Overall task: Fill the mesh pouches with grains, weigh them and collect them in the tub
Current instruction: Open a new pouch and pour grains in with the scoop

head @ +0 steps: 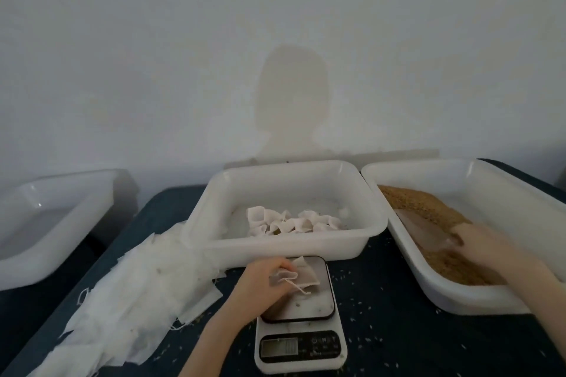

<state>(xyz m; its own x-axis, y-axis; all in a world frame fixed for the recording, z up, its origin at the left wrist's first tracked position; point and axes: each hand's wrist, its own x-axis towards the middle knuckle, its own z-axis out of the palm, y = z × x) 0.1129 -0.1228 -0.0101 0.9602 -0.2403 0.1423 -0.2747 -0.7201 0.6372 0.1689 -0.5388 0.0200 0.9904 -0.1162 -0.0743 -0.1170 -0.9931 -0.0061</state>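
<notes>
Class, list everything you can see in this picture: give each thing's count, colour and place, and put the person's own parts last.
Tubs: three, white; left tub, middle tub, right tub.
Filled pouches: several, white, in middle tub.
Grains: brown heap, in right tub.
Scale: one, white, front centre.
Empty pouches: a pile, white, left of scale.
Table: dark blue, strewn with stray grains.
Pouch: one, white, above the scale.
Left hand: grip on that pouch.
Right hand: blurred, in the grains.
</notes>
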